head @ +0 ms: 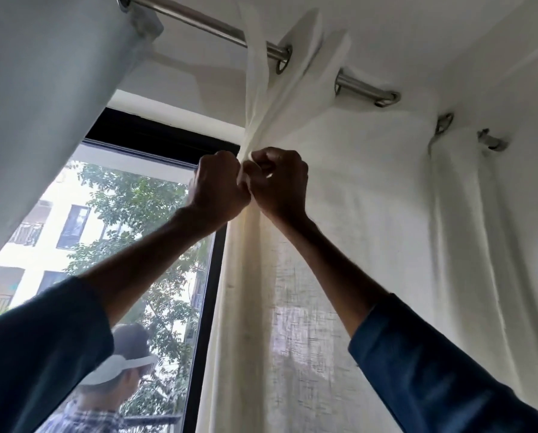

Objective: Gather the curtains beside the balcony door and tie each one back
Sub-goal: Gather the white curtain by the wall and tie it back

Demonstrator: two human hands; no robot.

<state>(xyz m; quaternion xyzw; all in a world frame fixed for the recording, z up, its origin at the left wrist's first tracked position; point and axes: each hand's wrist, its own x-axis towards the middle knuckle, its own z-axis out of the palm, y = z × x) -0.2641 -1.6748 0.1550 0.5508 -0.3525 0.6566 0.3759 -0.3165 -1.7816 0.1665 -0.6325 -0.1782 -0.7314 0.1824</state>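
Two dark blue sleeves, the left (36,354) and the right (433,370), rise from the bottom of the frame as a person reaches overhead toward a cream curtain (355,214) hanging at the right of a black-framed glass door (213,276). The left hand (217,185) and right hand (280,182) meet knuckle to knuckle at the curtain's inner edge, high up and not far below the rod. Each grip is clamped tight, fingers curled around a bunch of the cream fabric pinched between the two fists. Above the hands the cloth draws into narrow folds that run up to a metal eyelet (284,59) threaded on the steel curtain rod (199,20); below them the curtain falls straight, overlapping the door frame, with daylight showing through its weave. Farther right the same curtain hangs in loose pleats near a wall bracket (491,142). A second, pale grey curtain (27,104) hangs from the rod at upper left, well apart from the hands. Through the glass stand leafy trees (130,198) and a white building (42,239), and a figure in a peaked cap (127,357) shows low in the pane.
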